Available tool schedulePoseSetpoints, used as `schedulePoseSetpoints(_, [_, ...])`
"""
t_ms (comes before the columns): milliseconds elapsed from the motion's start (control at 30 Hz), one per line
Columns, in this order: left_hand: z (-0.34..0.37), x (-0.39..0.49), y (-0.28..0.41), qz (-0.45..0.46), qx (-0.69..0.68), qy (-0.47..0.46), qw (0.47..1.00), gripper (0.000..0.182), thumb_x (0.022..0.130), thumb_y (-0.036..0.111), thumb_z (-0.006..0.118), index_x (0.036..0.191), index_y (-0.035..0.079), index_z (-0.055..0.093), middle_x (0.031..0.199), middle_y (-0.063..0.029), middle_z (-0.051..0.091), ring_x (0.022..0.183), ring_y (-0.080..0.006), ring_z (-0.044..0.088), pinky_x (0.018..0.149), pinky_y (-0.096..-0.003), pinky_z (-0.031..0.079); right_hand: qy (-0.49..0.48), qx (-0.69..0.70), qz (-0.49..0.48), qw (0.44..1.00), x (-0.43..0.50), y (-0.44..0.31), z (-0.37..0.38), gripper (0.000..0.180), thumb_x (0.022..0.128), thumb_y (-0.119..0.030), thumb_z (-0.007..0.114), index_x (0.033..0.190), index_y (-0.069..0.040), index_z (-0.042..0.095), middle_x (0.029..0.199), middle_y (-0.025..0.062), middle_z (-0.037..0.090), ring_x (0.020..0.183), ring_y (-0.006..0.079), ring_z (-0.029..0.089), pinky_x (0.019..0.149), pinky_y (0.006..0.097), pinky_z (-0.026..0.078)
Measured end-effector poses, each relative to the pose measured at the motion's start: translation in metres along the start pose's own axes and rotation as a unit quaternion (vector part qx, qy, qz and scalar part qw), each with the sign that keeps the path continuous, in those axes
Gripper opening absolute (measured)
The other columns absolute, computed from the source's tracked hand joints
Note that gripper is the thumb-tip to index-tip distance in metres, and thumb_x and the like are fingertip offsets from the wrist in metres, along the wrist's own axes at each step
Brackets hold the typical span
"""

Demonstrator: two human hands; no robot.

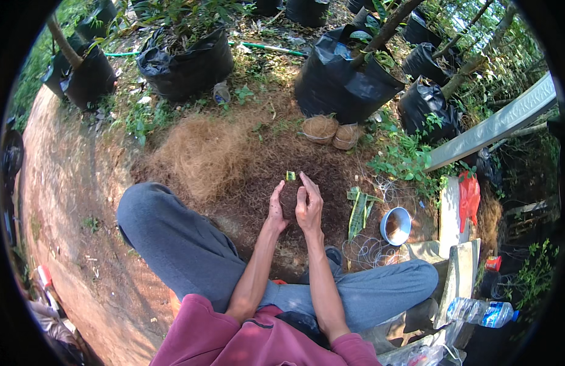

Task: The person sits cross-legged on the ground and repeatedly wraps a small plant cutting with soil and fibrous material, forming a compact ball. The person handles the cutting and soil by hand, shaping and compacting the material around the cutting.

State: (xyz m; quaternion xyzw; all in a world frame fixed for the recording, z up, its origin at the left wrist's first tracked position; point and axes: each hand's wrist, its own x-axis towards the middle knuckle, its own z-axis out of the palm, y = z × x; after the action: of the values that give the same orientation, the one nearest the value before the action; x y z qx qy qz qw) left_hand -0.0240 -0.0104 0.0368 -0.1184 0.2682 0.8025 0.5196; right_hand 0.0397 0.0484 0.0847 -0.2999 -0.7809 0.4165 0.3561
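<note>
My left hand (276,212) and my right hand (308,206) face each other, palms inward and cupped, fingers pointing away from me. Between them is dark, fibrous soil (289,201); whether they hold a clump of it cannot be told from the soil around. Just past the fingertips sits a small piece of yellow-edged green leaf (290,175), apparently snake plant. Cut snake plant leaves (358,215) lie on the ground at right. A heap of tan coconut fibre (202,151) spreads ahead on the left. Two string-wrapped fibre balls (320,128) (346,136) rest ahead, against a black planter.
A small bowl (396,226) with brown contents and loose clear string (369,250) lie at right. A plastic bottle (481,313) and a red plastic bag (468,201) are farther right. Black planter bags (346,78) and a green hose (273,48) line the far side.
</note>
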Motion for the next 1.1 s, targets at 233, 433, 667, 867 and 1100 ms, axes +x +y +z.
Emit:
schedulePoseSetpoints(233, [0.005, -0.002, -0.003, 0.012, 0.049, 0.017, 0.999, 0.039, 0.093, 0.045, 0.051, 0.114, 0.013, 0.059, 0.105, -0.0032, 0.063, 0.096, -0.016, 0.06, 0.085, -0.0324, 0.049, -0.02, -0.013, -0.022, 0.999, -0.002, -0.002, 0.006, 0.031, 0.087, -0.015, 0.06, 0.111, 0.006, 0.064, 0.115, 0.0222, 0.063, 0.117, 0.0348, 0.055, 0.102, 0.042, 0.039])
schedulePoseSetpoints(433, [0.003, -0.002, -0.006, 0.025, 0.094, 0.029, 0.995, 0.045, 0.095, 0.047, 0.048, 0.124, 0.013, 0.055, 0.12, -0.0041, 0.056, 0.11, -0.0163, 0.052, 0.096, -0.0322, 0.043, -0.019, -0.064, -0.078, 0.995, -0.004, 0.003, 0.005, 0.028, 0.085, -0.012, 0.062, 0.107, 0.004, 0.066, 0.112, 0.0195, 0.065, 0.114, 0.0343, 0.057, 0.102, 0.041, 0.04])
schedulePoseSetpoints(667, [0.001, -0.005, -0.007, 0.022, 0.123, 0.071, 0.99, 0.04, 0.097, 0.043, 0.046, 0.123, 0.014, 0.055, 0.121, -0.0034, 0.056, 0.112, -0.0167, 0.051, 0.098, -0.0321, 0.04, 0.027, -0.051, -0.047, 0.997, -0.014, 0.006, 0.017, 0.028, 0.084, -0.014, 0.062, 0.105, 0.004, 0.067, 0.112, 0.0203, 0.065, 0.113, 0.0346, 0.057, 0.102, 0.0423, 0.039])
schedulePoseSetpoints(867, [-0.007, -0.003, -0.008, 0.044, 0.133, 0.004, 0.99, 0.036, 0.097, 0.042, 0.047, 0.115, 0.013, 0.059, 0.108, -0.0025, 0.06, 0.101, -0.015, 0.055, 0.091, -0.0303, 0.044, 0.027, -0.031, -0.052, 0.998, -0.017, 0.009, 0.016, 0.024, 0.082, -0.012, 0.062, 0.1, 0.003, 0.068, 0.105, 0.0189, 0.067, 0.104, 0.0347, 0.061, 0.098, 0.0427, 0.043])
schedulePoseSetpoints(1100, [-0.019, 0.0, -0.015, 0.06, 0.15, -0.001, 0.987, 0.032, 0.099, 0.04, 0.045, 0.109, 0.014, 0.06, 0.103, -0.0007, 0.06, 0.097, -0.0125, 0.054, 0.087, -0.0288, 0.045, 0.051, -0.019, -0.057, 0.997, -0.019, 0.009, 0.017, 0.017, 0.082, -0.011, 0.062, 0.092, 0.001, 0.068, 0.094, 0.0162, 0.067, 0.093, 0.0332, 0.062, 0.088, 0.0406, 0.047])
